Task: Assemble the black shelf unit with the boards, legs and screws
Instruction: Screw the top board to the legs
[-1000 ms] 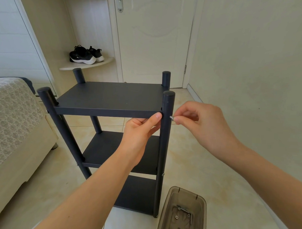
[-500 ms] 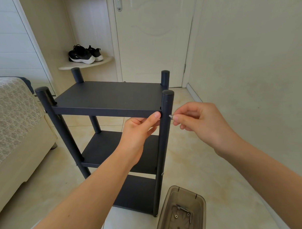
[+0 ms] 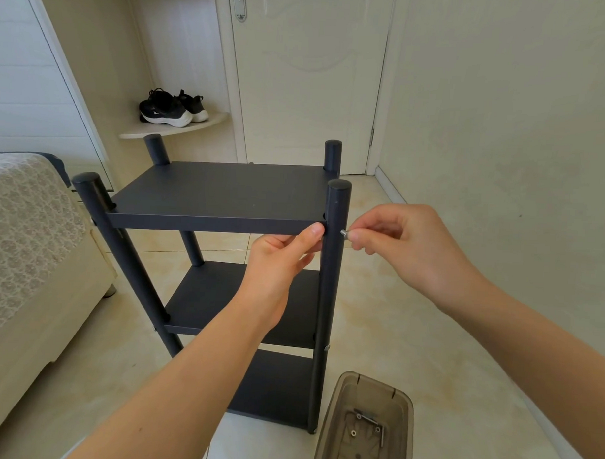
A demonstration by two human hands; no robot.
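Note:
The black shelf unit stands upright on the tiled floor, with three boards between round legs. My left hand [image 3: 281, 263] grips the front edge of the top board [image 3: 220, 192] from below, thumb on the edge beside the near right leg [image 3: 332, 282]. My right hand [image 3: 407, 246] pinches a small silver screw [image 3: 343, 233] whose tip sits at the outer side of that leg, level with the top board. A screw head [image 3: 327, 347] shows lower on the same leg at the middle board [image 3: 223, 295].
A smoky translucent plastic box [image 3: 366, 427] with a few screws and a metal key lies on the floor at the front right. A bed [image 3: 29, 254] stands close on the left. Black sneakers [image 3: 171, 108] sit on a corner shelf by the door; a wall runs along the right.
My right hand's fingers have shifted a little while pinching the screw at the leg. My left hand has stayed on the top board's edge.

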